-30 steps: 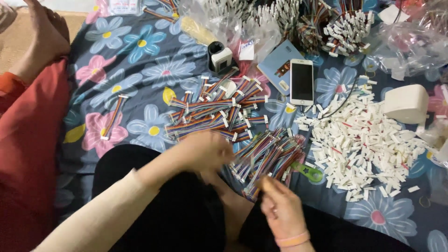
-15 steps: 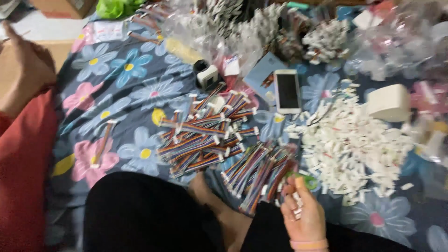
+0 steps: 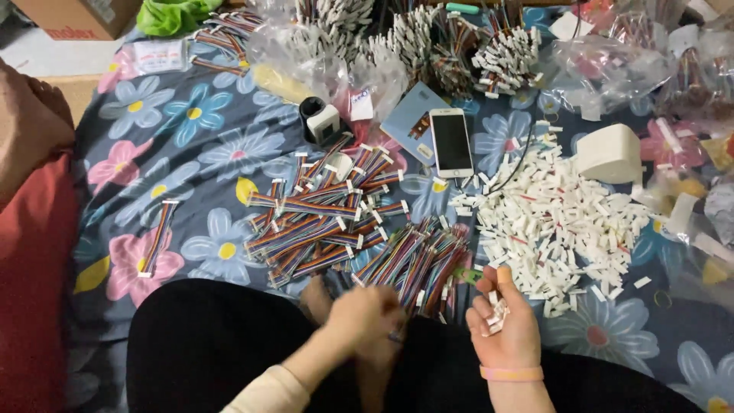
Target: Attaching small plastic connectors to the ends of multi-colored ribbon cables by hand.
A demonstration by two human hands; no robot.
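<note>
1. Both hands work low over a black-clad lap [image 3: 206, 336]: the right hand [image 3: 503, 325] lies palm up and open, cupping a few white connectors [image 3: 495, 313], a pink band [image 3: 511, 373] on its wrist.
2. Blurred, the left hand [image 3: 363, 317] is curled near the lower end of the loose wire bundle [image 3: 417, 264]; whether it grips anything cannot be told.
3. That bundle of rainbow ribbon wires fans out just above the two hands, on a blue flowered sheet [image 3: 176, 145].
4. Left of it lies a heap of finished cables [image 3: 321, 218] with white plugs on their ends; a single cable [image 3: 157, 237] rests well apart, further left.
5. Right of the bundle spreads a wide pile of white connectors [image 3: 562, 226], with a white box [image 3: 609, 153] at its upper edge.
6. A white phone [image 3: 451, 141] lies face up between heap and pile, beside a blue booklet [image 3: 413, 115] and a small black-and-white device [image 3: 321, 122].
7. Clear bags [image 3: 612, 65] of more wired plugs crowd the far edge.
8. Someone in red [image 3: 34, 252] sits at the left margin.
</note>
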